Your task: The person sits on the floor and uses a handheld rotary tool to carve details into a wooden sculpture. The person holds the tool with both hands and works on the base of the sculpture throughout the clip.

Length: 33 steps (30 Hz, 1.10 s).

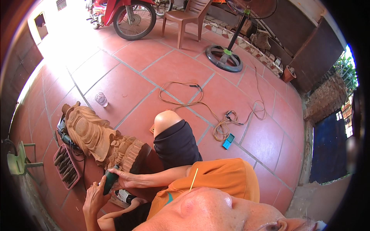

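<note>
Several dark sticks (65, 165) fill the pink tray (78, 178); beside it lies the brown statue (98, 138), robe folds (85, 129) seemingly carved, base detail (135, 154) perhaps unfinished; fingers of left hand (95, 198) and right hand (124, 178) grip the green power tool (110, 181) there.

red tiled floor (173, 69), brown chair (181, 16), bright light (71, 29)
</note>
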Motion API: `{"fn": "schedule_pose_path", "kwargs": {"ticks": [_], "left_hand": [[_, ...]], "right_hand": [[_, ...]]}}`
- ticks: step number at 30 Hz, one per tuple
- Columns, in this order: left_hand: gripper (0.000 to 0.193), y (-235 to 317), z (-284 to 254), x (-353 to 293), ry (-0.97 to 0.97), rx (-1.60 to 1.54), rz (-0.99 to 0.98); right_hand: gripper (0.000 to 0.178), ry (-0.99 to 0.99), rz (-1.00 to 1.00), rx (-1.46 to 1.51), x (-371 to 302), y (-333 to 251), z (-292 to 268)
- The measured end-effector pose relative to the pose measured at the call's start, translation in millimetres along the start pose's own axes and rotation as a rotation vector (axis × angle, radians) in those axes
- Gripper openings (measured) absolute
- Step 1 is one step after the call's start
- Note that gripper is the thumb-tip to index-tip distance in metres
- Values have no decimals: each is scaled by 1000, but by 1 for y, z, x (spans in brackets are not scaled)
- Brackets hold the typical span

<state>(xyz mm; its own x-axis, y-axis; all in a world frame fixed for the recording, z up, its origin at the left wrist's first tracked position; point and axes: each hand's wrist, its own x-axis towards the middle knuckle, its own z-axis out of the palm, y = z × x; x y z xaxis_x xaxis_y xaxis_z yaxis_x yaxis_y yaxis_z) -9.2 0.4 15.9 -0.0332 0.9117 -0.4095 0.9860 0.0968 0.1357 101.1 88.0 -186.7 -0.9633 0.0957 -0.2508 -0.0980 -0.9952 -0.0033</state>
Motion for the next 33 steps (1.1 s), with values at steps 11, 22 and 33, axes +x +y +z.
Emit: {"fn": "schedule_pose_path", "kwargs": {"ticks": [11, 22, 33], "left_hand": [[89, -2, -2, 1, -29, -6, -5], [91, -4, 1, 3, -41, -7, 6], [91, -5, 4, 2, -30, 6, 23]], "right_hand": [[57, 23, -20, -37, 1, 1, 1], [54, 4, -17, -43, 2, 2, -3], [49, 15, 6, -38, -1, 0, 0]]}}
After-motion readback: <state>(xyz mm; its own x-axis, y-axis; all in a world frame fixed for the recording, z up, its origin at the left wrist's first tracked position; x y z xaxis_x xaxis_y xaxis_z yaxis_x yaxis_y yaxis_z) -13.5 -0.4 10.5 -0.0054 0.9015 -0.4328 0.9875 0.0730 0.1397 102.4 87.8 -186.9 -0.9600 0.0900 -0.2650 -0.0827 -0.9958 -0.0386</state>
